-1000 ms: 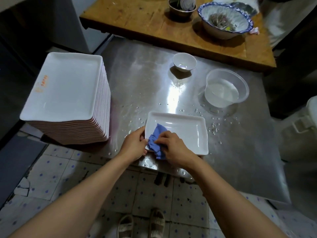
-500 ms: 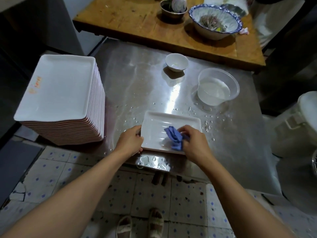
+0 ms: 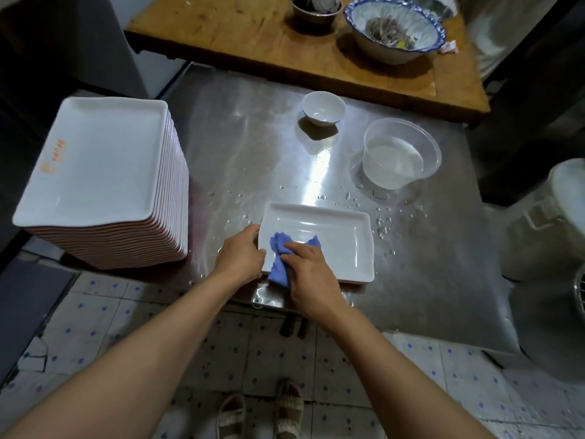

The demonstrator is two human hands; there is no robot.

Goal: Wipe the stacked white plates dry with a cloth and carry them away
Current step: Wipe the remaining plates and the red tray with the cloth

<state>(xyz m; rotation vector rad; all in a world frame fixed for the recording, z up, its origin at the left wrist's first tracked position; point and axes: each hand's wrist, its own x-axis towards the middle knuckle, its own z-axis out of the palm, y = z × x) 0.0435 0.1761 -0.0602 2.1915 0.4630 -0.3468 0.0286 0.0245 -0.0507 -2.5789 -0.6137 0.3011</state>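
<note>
A single white rectangular plate [image 3: 342, 245] lies at the near edge of the wet steel table [image 3: 253, 153]. My left hand [image 3: 242, 256] grips the plate's left edge. My right hand [image 3: 308, 269] holds a crumpled blue cloth [image 3: 280, 256] and presses it on the plate's near left part. A tall stack of white rectangular plates [image 3: 104, 182] stands on the table's left side, apart from both hands.
A small white bowl [image 3: 323, 107] and a clear plastic tub of water [image 3: 399, 156] sit at the back of the steel table. Behind it a wooden table [image 3: 253, 33] carries a blue-rimmed bowl [image 3: 395, 26]. A white bucket [image 3: 550, 223] stands at the right. Water drops dot the steel.
My right hand has dragged the blue cloth from the middle of the plate back to its left near part. My left hand has kept its grip on the plate's left edge.
</note>
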